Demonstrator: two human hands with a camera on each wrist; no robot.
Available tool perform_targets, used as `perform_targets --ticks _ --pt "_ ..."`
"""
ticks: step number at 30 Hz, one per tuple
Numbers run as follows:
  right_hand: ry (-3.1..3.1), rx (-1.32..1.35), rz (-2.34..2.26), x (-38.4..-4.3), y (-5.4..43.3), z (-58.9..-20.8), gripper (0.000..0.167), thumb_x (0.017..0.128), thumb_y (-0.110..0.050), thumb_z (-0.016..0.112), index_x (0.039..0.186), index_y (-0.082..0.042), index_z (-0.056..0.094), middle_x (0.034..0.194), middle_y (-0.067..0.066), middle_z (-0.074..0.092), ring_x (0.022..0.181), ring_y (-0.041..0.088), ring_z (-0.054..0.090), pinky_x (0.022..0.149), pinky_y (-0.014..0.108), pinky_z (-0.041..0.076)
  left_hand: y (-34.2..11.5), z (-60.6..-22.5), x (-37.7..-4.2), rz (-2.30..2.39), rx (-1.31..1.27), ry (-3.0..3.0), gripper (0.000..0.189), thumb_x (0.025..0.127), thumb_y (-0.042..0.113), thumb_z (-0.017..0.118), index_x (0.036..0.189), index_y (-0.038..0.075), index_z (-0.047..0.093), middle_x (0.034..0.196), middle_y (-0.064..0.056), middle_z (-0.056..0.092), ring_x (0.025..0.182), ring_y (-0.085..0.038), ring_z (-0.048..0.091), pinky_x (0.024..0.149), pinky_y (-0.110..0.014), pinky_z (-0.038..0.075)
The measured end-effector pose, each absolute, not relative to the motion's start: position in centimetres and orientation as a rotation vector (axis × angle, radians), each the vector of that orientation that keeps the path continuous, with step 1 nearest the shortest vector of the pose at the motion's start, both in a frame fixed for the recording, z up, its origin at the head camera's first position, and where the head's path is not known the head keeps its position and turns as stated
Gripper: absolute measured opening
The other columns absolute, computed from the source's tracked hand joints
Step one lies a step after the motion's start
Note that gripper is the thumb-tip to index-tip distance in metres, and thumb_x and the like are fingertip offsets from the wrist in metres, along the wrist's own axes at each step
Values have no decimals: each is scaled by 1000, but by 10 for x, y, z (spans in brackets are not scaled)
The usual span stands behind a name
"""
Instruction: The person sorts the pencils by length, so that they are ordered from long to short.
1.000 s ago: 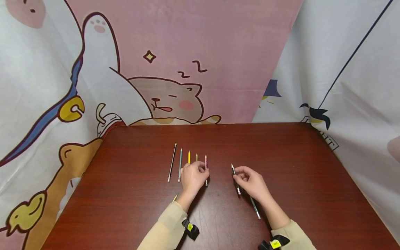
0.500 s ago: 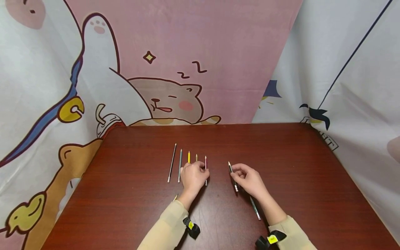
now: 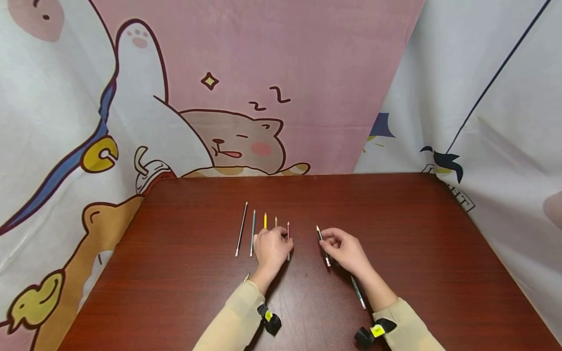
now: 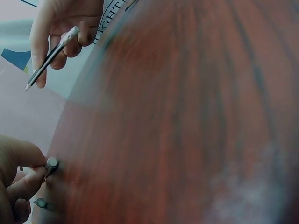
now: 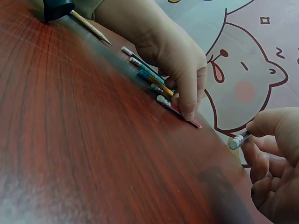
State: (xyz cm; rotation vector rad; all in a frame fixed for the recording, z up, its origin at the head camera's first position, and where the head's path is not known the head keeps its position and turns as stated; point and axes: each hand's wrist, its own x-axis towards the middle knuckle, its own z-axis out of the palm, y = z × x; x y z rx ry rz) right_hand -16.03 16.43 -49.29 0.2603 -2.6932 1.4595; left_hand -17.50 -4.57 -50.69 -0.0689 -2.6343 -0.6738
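Note:
My left hand (image 3: 272,249) reaches over a row of pencils and pinches the pink-red pencil (image 3: 288,230) at the row's right end between thumb and finger. Left of it lie a yellow pencil (image 3: 265,221) and a brownish pencil (image 3: 276,222), both partly hidden by the hand. Farther left are a teal pencil (image 3: 253,233) and a longer black pencil (image 3: 241,229). To the right, my right hand (image 3: 349,251) pinches a dark pencil (image 3: 326,258), tip pointing away. In the right wrist view, the white eraser end (image 5: 236,142) of that pencil sticks out from the fingers.
A green pencil (image 3: 358,292) lies beside the right forearm. Another pencil (image 5: 91,28) shows by the left sleeve, mostly hidden in the head view. The brown table (image 3: 193,292) ends at a cartoon-printed cloth (image 3: 333,97) behind.
My right hand has moved left with the dark pencil, closer to the row. The pink-red pencil has slid slightly toward me under my left hand, which stays almost in place.

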Motion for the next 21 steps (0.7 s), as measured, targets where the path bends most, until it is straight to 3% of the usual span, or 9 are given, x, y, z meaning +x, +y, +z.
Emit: perform_targets --ticks 13,21 --pt "-2746 138 1452 -173 145 -492 18 88 -13 73 103 -5 70 78 0 68 65 12 58 54 27 47 -47 -505 -177 -688 -62 -2636 17 70 25 81 84 15 78 65 7 68 69 -23 59 63 -38 36" --pt "-2771 117 1378 -178 134 -492 18 86 -15 73 101 -6 71 79 1 70 70 15 63 64 32 48 -48 -504 -176 -706 -80 -2631 20 71 27 82 87 15 77 65 8 66 69 -22 60 64 -39 36"
